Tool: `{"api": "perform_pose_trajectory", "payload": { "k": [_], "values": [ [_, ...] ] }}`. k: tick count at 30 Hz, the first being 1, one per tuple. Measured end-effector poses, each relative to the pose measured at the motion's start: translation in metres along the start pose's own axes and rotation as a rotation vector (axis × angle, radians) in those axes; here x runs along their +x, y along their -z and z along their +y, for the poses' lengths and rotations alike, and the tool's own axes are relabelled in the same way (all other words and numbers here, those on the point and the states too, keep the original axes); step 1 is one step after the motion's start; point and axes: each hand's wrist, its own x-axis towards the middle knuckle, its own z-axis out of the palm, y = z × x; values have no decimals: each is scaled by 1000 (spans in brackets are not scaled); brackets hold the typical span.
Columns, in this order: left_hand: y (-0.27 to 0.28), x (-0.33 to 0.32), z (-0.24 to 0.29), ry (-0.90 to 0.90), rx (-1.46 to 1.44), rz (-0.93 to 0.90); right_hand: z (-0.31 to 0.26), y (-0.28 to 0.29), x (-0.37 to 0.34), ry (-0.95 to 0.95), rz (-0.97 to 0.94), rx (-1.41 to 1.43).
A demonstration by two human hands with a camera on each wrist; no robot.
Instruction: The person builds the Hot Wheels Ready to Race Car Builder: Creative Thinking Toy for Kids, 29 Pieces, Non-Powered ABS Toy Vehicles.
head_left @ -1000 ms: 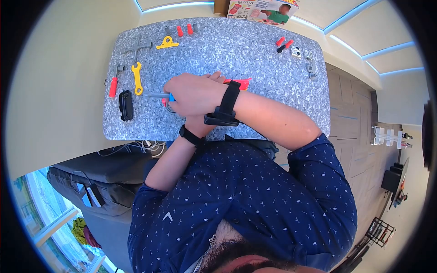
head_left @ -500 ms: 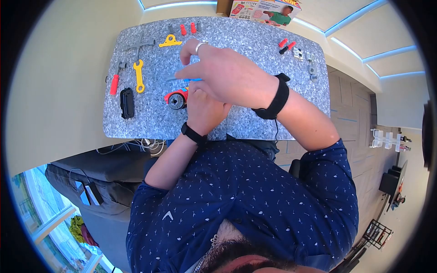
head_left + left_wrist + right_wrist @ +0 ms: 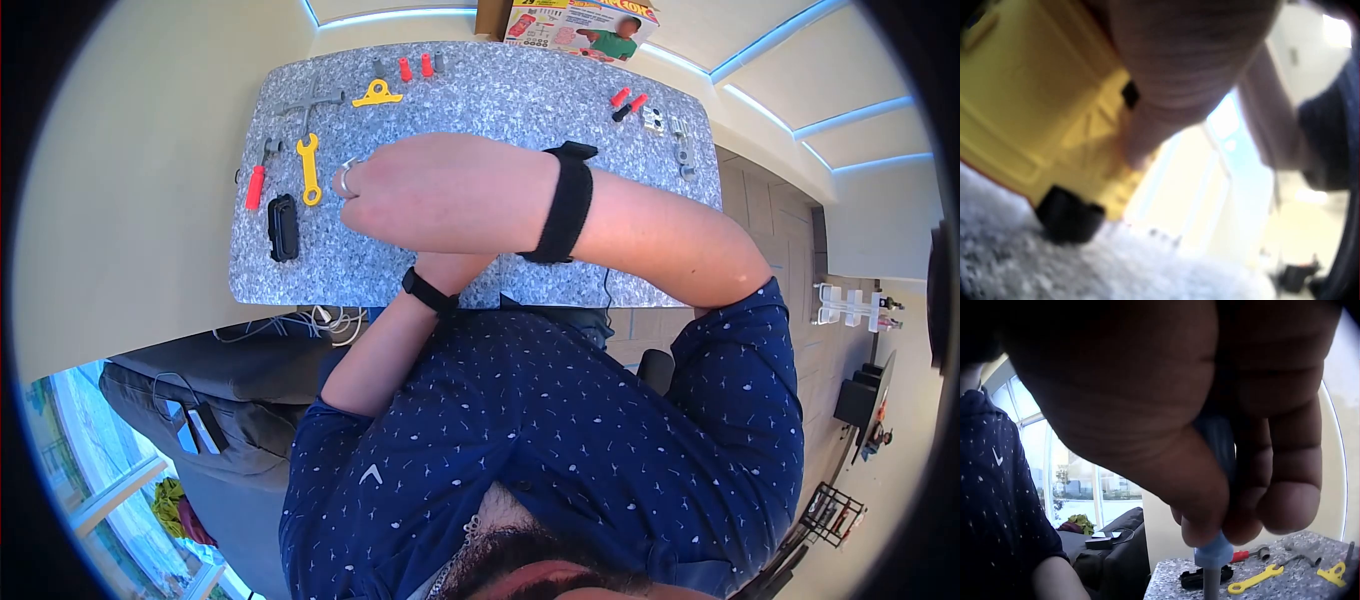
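Note:
My right hand (image 3: 450, 195) grips a toy screwdriver with a translucent blue handle (image 3: 1215, 550) and a grey shaft (image 3: 1211, 584). In the right wrist view its fingers wrap the handle, with the shaft pointing down. My left hand (image 3: 455, 268) lies beneath the right one, largely covered by it in the head view. In the left wrist view it holds a toy car, whose yellow underside (image 3: 1041, 94) faces that camera. A black wheel (image 3: 1069, 215) on the car sits close to the speckled tabletop. The screwdriver's tip is hidden.
On the speckled table (image 3: 500, 90), a black plastic part (image 3: 283, 228), yellow wrench (image 3: 309, 170), red-handled tool (image 3: 257, 185), grey cross-shaped wrench (image 3: 310, 100) and yellow bracket (image 3: 378, 94) lie left. Small red pieces (image 3: 405, 69) stand at the back. A printed box (image 3: 580, 28) is beyond.
My right hand lifted off to the right, fingers spread, then came back left over the left hand and closed round the screwdriver. The red car seen half a second ago is now covered.

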Motion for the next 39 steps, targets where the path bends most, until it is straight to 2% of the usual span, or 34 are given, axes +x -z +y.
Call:
{"api": "perform_pose_trajectory", "payload": {
  "k": [3,5,8,11,14,17,20,23,26,29,32,35,36,38,39],
  "values": [
    [-4,-3,-9,-12,-44,5,-9,14,8,-41,-31,-77],
    [-18,-9,-31,-112,65,55,-11,16,20,-104,-103,-77],
    [-21,-14,-40,-91,38,-12,-11,2,21,-107,70,6],
    [-19,-16,-35,-71,32,-17,-8,-3,18,69,164,-34],
    [-15,-10,-33,-83,-1,3,-9,9,27,51,-25,-115],
    [-10,-2,-23,-99,-56,40,-10,-6,28,-88,-42,-72],
    [-8,-4,-18,-104,21,46,-4,-4,22,86,135,-102],
    [-13,-8,-27,-113,56,57,-12,13,25,-39,-115,-118],
    [-14,-8,-30,-138,78,66,-9,2,29,-129,-109,-115],
    [-16,-8,-29,-150,76,114,-6,-1,24,52,81,-107],
    [-11,-7,-23,-132,96,109,-9,8,32,-126,-177,-98],
    [-8,-5,-20,-149,163,96,-4,0,25,7,146,-121],
    [-9,-5,-20,-158,190,97,-7,6,24,-12,25,-132],
    [-15,-8,-30,-126,60,91,-13,22,23,-53,-215,-151],
    [-18,-9,-33,-113,-5,86,-11,16,23,-74,-161,-136]
  ]
}}
